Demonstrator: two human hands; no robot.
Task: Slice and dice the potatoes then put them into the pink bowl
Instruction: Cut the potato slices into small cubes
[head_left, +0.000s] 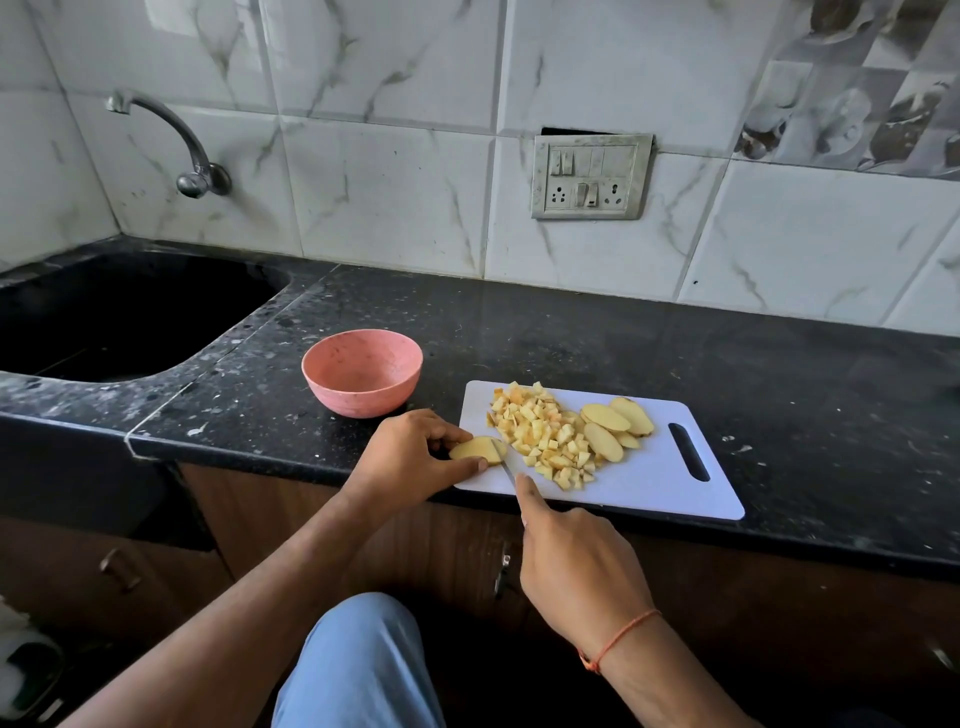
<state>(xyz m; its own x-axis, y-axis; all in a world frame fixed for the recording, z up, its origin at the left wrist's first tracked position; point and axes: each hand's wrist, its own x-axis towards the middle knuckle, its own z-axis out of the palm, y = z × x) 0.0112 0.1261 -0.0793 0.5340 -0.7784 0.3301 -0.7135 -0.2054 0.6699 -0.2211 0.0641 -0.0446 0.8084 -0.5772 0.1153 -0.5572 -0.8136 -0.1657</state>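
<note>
Black speckled bench (571, 332) near its front edge, white cutting board (649, 478) with diced potato (540, 436) and slices (613, 423), left hand (410, 457) pinching a potato slice (475, 449), right hand (576, 561) gripping a knife (509, 474), empty pink bowl (362, 371) just beside the board's back-left corner

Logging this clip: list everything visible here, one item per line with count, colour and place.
round pink bowl: one, pink, empty, on counter left of board
white plastic cutting board: one, white, at counter's front edge
diced potato pile: one heap, yellow, mid-board
potato slices: several, pale yellow, right of pile
potato piece: one, yellow, board's left end
knife: one, mostly hidden, at that piece
metal tap: one, grey, on wall above the sink
switch panel: one, grey, on wall
left hand: holds potato piece
right hand: grips knife
</note>
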